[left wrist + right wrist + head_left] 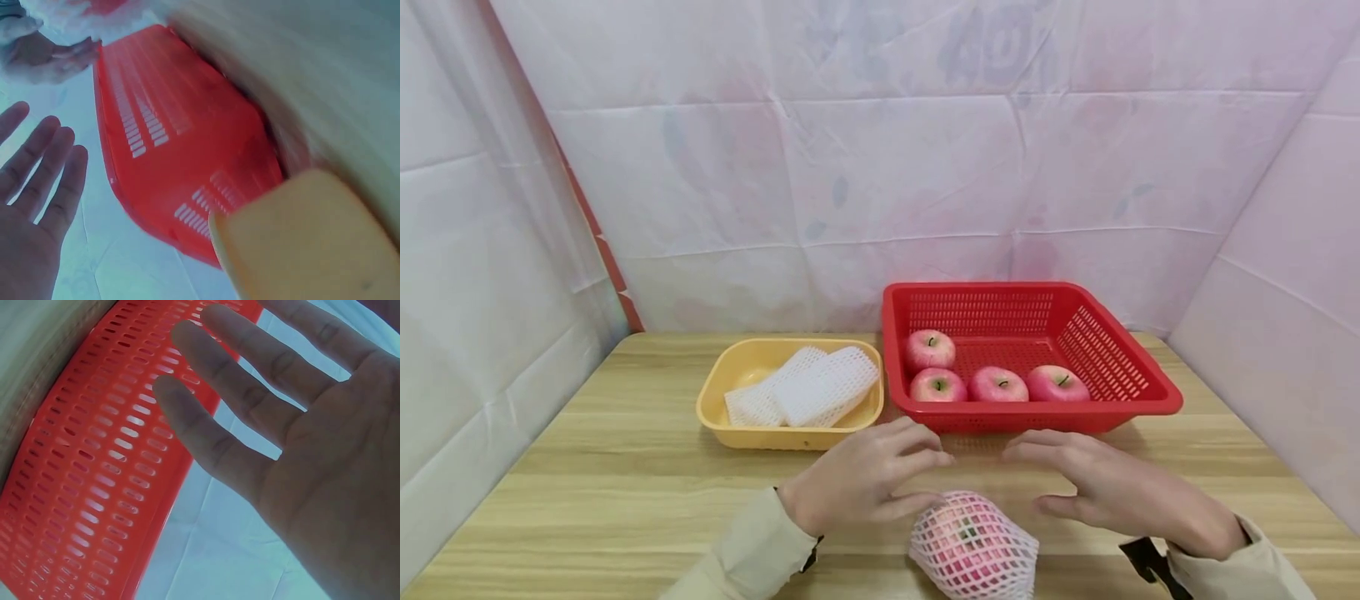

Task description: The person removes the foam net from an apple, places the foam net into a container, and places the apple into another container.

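An apple in a white foam net [973, 546] rests on the wooden table near the front. To its left is my left hand [872, 475], its thumb tip close beside the net; I cannot tell whether they touch. My right hand [1123, 492] hovers to the right, apart from the apple, holding nothing. Both wrist views show spread fingers, on the left hand [37, 206] and the right hand [300, 419]. Behind them stands a red plastic basket [1123, 408] holding several bare apples, one of them an apple [1057, 384] at the right.
Left of the red basket, a yellow tray [718, 421] contains white foam nets [827, 387] lying flat. A pale patterned cloth [895, 175] hangs behind the table [625, 467] and along both sides.
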A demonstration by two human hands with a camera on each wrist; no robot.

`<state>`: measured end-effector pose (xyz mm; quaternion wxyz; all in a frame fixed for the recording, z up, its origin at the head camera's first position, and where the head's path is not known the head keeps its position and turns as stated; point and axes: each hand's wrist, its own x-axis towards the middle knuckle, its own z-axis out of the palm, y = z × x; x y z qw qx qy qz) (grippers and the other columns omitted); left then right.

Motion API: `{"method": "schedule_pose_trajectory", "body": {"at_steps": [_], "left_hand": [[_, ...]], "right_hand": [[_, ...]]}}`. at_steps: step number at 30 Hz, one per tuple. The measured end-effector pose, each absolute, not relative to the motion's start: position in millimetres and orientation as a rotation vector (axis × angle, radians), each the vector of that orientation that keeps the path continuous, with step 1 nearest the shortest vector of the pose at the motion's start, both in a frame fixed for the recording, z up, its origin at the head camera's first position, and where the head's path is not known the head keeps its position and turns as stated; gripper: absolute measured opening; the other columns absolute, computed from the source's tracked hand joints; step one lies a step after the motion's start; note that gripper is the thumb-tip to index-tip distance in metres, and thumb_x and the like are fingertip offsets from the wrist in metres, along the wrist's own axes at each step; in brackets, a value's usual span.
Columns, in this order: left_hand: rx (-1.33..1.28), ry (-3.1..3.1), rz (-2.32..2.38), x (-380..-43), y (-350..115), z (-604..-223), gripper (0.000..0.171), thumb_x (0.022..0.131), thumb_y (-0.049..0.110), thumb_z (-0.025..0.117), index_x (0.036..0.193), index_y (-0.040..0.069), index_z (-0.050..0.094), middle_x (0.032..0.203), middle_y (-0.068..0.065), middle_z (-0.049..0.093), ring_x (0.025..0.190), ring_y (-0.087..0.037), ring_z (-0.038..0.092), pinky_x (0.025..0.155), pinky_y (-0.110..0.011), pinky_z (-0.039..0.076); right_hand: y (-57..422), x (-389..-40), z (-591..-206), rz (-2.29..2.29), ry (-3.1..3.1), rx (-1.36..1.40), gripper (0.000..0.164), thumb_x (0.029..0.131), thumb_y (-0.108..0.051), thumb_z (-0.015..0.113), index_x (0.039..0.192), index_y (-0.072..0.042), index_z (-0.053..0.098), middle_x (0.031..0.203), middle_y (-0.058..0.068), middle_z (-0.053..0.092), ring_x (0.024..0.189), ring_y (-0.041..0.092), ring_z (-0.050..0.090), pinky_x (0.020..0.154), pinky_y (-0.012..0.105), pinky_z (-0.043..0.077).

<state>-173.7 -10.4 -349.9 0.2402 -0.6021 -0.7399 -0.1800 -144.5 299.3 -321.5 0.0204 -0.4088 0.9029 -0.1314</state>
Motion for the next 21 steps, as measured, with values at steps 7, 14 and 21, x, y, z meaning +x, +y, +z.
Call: {"method": "schedule_pose_trajectory", "body": {"at_steps": [7,14,21], "left_hand": [[-1.734,-2.026,-0.534,-166.0,-5.3,-354.4,0.029,0.094,0.033,0.074,0.112,0.011,0.071,0.114,-0.001,0.066,0.107,-0.011,0.061,0.1,-0.016,0.043],[-1.757,-2.25,-0.435,-158.5,-4.3,-363.0,0.06,0.091,0.05,0.072,0.137,0.014,0.059,0.134,-0.004,0.058,0.121,-0.014,0.054,0.1,-0.018,0.044],[-1.823,-2.404,-0.472,-153.9,1.2,-369.0,0.078,0.087,0.056,0.075,0.148,0.018,0.046,0.146,-0.003,0.05,0.13,-0.011,0.048,0.105,-0.019,0.039]], "right_hand": [[304.1,-142.0,-323.8,-0.401,2.831,-1.21,0.047,0.085,-0.027,0.084,0.126,-0.013,0.066,0.12,0.0,0.065,0.105,0.022,0.063,0.08,0.035,0.059],[306.6,-141.5,-326.3,-0.429,2.84,-1.219,0.047,0.084,-0.025,0.084,0.125,-0.012,0.066,0.119,0.0,0.066,0.104,0.021,0.063,0.08,0.034,0.059],[309.2,-141.7,-331.2,-0.442,2.867,-1.263,0.046,0.084,-0.027,0.084,0.124,-0.012,0.067,0.118,0.0,0.067,0.103,0.02,0.064,0.079,0.035,0.059]]}}
